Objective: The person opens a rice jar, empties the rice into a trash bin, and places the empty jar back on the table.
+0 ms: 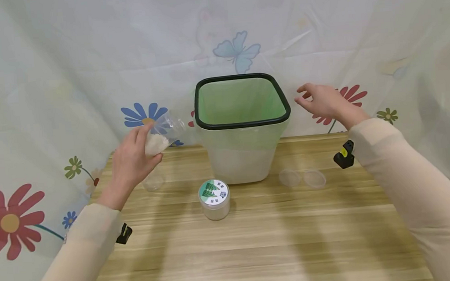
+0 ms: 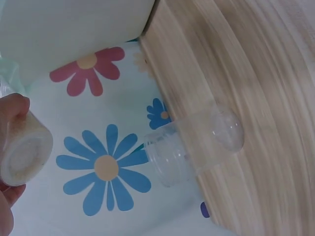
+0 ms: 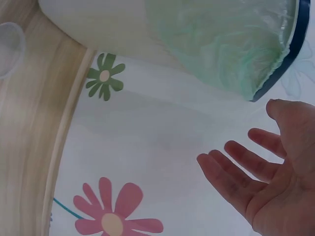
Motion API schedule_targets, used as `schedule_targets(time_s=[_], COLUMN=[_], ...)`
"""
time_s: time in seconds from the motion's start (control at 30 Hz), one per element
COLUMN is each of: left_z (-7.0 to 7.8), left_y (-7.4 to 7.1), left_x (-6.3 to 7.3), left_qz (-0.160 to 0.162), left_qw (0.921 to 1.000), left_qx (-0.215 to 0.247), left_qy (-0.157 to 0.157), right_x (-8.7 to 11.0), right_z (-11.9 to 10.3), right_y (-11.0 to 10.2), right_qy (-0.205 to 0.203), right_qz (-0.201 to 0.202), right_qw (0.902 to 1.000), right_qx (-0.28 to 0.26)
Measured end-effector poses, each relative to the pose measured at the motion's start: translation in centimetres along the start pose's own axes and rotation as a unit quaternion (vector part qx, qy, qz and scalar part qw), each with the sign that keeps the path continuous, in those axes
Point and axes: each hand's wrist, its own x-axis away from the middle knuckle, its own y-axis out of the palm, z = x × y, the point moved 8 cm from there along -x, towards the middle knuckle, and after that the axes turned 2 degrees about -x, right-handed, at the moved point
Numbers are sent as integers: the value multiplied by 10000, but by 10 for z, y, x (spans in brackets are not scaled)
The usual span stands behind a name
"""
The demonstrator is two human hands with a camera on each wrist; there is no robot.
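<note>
My left hand [image 1: 129, 159] grips a clear plastic container [image 1: 157, 142] with something white in its lower part. It is held in the air, tilted, its clear end pointing toward the bin. In the left wrist view the base of the container [image 2: 28, 155] shows, with fingers curled round it. Right of it stands a white bin [image 1: 242, 161] with a pale green liner [image 1: 241, 97] and a black rim [image 1: 243, 124]. Beside the bin's right rim my right hand [image 1: 321, 100] hovers with relaxed fingers, holding nothing.
A lidded jar with a leaf-patterned label [image 1: 215, 198] stands in front of the bin. Two clear round discs [image 1: 289, 177] lie to its right. An upright clear container [image 2: 197, 142] stands at the table's left, partly behind my left hand. A floral curtain [image 1: 142, 41] hangs behind.
</note>
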Motion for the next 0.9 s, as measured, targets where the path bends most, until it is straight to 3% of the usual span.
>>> schedule_targets(time_s=[0.37,0.9], left_z=[-4,1], left_y=[-2,-11], left_x=[-24,-55], left_qz=[-202,-294], left_qw=[9998,9994], left_qx=[-38,-96], left_qy=[-58,-143], right_x=[-10,-16], right_z=[-22,-40], right_y=[-3,-1], right_qy=[130,525], right_qz=[-78,-472], right_qw=[9998,9971], right_qx=[149,-273])
